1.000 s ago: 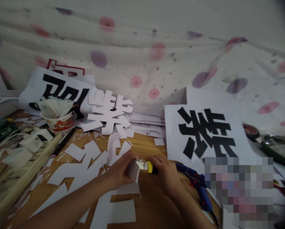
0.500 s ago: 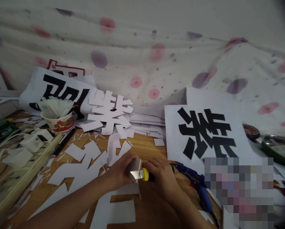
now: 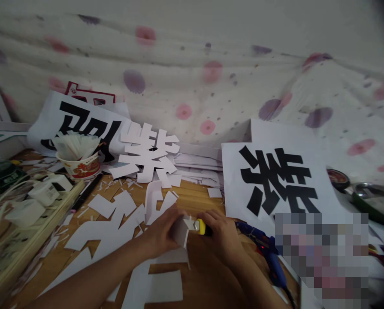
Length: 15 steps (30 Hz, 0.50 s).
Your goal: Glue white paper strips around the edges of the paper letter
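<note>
My left hand (image 3: 164,227) is closed around a small piece of white board (image 3: 180,234), held up on edge over the table. In my right hand (image 3: 222,236) is a utility knife (image 3: 202,226) with a yellow front end. Its blade points left and reaches the upper right edge of the board; whether it touches cannot be told. Beneath and left of my hands lie cut white board pieces (image 3: 103,236), some bent-limbed like parts of written characters. Just right of my right hand rests a blue glue gun (image 3: 270,251) with a small red light.
A paper bowl (image 3: 82,167) full of clear sticks stands back left, near a power strip (image 3: 46,227) with white plugs. A white cut-out character (image 3: 151,156) leans at the back. Sheets with black characters (image 3: 232,184) stand on both sides. Scraps litter the wooden tabletop (image 3: 195,195).
The knife and my right hand have shifted slightly right and up. The board in my left hand has turned, showing more of its face. The view has barely moved.
</note>
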Each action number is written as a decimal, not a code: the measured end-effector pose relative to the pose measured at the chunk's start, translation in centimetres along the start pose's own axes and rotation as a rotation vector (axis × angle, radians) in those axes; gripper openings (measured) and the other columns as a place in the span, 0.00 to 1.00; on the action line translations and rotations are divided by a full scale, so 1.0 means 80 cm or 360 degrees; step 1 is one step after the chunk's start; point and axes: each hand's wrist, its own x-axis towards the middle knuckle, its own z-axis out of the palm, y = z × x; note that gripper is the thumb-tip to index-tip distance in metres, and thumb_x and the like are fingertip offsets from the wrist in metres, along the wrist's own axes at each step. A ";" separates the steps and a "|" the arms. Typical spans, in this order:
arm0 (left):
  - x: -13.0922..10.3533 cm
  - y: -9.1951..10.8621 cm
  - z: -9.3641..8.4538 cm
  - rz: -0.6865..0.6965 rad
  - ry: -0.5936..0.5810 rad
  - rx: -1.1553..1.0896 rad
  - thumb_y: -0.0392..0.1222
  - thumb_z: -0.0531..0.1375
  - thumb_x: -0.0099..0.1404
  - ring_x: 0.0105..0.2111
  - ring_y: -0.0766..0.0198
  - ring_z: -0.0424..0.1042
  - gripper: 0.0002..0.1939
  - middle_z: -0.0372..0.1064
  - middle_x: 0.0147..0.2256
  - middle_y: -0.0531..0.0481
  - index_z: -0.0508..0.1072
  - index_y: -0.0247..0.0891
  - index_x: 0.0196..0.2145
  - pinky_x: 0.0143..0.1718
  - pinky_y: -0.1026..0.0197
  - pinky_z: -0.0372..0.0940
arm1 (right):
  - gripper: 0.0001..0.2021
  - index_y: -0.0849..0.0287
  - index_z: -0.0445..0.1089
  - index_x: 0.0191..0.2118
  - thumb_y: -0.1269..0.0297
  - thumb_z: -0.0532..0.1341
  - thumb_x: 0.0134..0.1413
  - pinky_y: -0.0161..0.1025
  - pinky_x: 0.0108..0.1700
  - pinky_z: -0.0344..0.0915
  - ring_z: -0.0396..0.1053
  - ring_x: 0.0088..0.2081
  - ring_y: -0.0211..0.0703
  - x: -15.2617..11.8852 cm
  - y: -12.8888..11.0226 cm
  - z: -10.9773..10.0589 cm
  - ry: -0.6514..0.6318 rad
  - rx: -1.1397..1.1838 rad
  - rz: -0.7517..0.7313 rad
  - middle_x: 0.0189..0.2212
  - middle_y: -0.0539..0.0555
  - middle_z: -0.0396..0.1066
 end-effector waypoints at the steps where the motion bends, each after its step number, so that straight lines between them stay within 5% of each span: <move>1: 0.000 0.000 0.000 0.0022 0.0003 0.0002 0.30 0.60 0.49 0.43 0.58 0.62 0.26 0.62 0.42 0.49 0.60 0.42 0.46 0.45 0.55 0.59 | 0.09 0.57 0.70 0.33 0.75 0.59 0.43 0.35 0.30 0.53 0.66 0.32 0.43 0.000 0.000 0.000 0.0012 -0.0003 0.0010 0.28 0.51 0.71; 8: -0.001 -0.004 0.001 -0.0023 -0.0022 0.0031 0.32 0.61 0.50 0.41 0.58 0.64 0.22 0.62 0.40 0.49 0.61 0.40 0.43 0.46 0.53 0.60 | 0.08 0.56 0.70 0.32 0.72 0.60 0.42 0.35 0.30 0.53 0.66 0.31 0.42 0.000 -0.001 0.001 -0.0041 0.0033 -0.0040 0.28 0.50 0.71; 12: -0.003 -0.008 0.001 0.0024 -0.0019 0.0097 0.32 0.62 0.49 0.51 0.51 0.59 0.29 0.62 0.47 0.46 0.58 0.43 0.48 0.56 0.44 0.51 | 0.11 0.56 0.69 0.34 0.76 0.57 0.42 0.34 0.31 0.54 0.68 0.33 0.43 0.000 0.009 0.006 0.0003 0.0041 0.0098 0.30 0.51 0.71; 15: -0.002 -0.004 0.001 0.0128 -0.0067 0.0118 0.31 0.61 0.50 0.50 0.53 0.61 0.27 0.63 0.47 0.46 0.58 0.43 0.47 0.59 0.42 0.44 | 0.11 0.56 0.68 0.36 0.74 0.57 0.44 0.34 0.32 0.55 0.68 0.34 0.44 0.000 0.012 0.012 0.0039 0.0071 0.0245 0.31 0.51 0.72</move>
